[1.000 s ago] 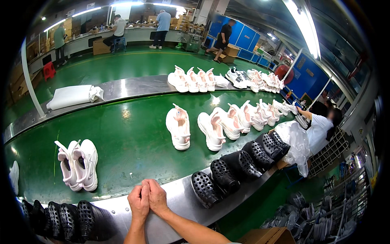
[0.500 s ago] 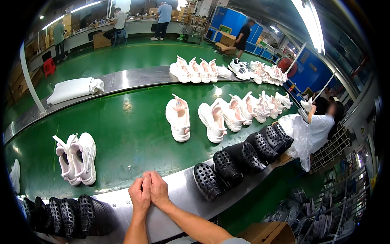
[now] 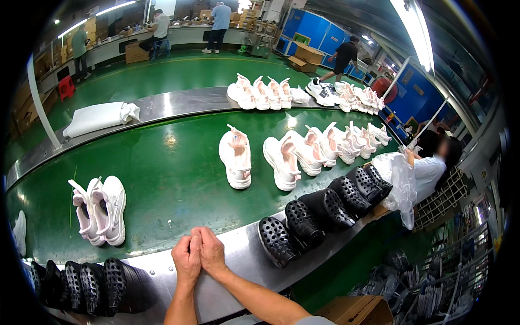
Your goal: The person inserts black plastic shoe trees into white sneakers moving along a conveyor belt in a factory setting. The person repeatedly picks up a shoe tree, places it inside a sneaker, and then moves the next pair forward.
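Observation:
My left hand [image 3: 187,257] and my right hand [image 3: 210,250] are pressed together, fingers curled in. They rest at the metal edge [image 3: 233,257] of the green conveyor belt [image 3: 168,189], and nothing shows in either one. To their left on the belt stand white sneakers [image 3: 114,208] with pale pink lining, close together. Farther off, a single white sneaker [image 3: 236,162] lies with its heel toward me. A row of similar sneakers [image 3: 281,165] runs from there to the right.
Black perforated shoe forms line the metal edge, some at the left [image 3: 116,284] and some at the right [image 3: 277,241]. More white sneakers [image 3: 244,93] and a folded white sheet [image 3: 97,119] lie on the far metal ledge. At the right sits a co-worker [image 3: 430,170] beside clear plastic bags [image 3: 395,181].
Sneakers on the belt have shifted slightly left. A person in black in the background has walked to the right. The co-worker's raised hand has come down. My hands have stayed in place.

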`<move>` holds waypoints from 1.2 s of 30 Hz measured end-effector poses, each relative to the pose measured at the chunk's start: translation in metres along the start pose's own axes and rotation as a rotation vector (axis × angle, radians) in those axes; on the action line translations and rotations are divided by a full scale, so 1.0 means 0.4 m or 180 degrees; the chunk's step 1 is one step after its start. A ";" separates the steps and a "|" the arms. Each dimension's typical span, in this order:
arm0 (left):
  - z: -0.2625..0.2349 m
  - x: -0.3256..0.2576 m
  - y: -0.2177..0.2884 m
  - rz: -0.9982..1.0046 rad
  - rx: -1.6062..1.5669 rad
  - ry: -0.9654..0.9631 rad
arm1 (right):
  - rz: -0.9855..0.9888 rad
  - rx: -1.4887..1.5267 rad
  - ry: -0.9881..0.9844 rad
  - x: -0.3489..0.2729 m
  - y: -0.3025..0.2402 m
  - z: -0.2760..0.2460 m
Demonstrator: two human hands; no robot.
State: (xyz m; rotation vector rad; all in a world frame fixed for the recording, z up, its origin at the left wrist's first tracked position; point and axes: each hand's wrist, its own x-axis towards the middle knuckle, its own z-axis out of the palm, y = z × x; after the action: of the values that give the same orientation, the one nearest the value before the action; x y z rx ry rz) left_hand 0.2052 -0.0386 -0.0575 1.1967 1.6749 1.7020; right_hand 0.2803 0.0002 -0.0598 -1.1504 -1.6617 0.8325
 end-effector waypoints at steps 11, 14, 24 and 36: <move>0.010 0.002 0.005 -0.0013 -0.0002 -0.0020 | -0.0051 0.0005 -0.0003 0.007 0.004 -0.009; 0.015 0.001 0.003 -0.0019 -0.0024 -0.0008 | -0.0034 0.0009 -0.0015 0.008 0.005 -0.013; 0.023 0.001 0.008 -0.0107 0.0051 -0.0016 | 0.0009 -0.0042 -0.0012 0.010 0.017 -0.016; 0.030 -0.004 0.011 0.0167 0.0223 0.0136 | 0.0062 0.0068 -0.0086 0.009 0.010 -0.027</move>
State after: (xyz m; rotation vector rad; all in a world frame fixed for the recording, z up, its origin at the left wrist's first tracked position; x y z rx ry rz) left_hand 0.2170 -0.0340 -0.0553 1.2548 1.7562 1.7245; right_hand 0.2910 0.0050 -0.0585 -1.1467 -1.6622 0.8795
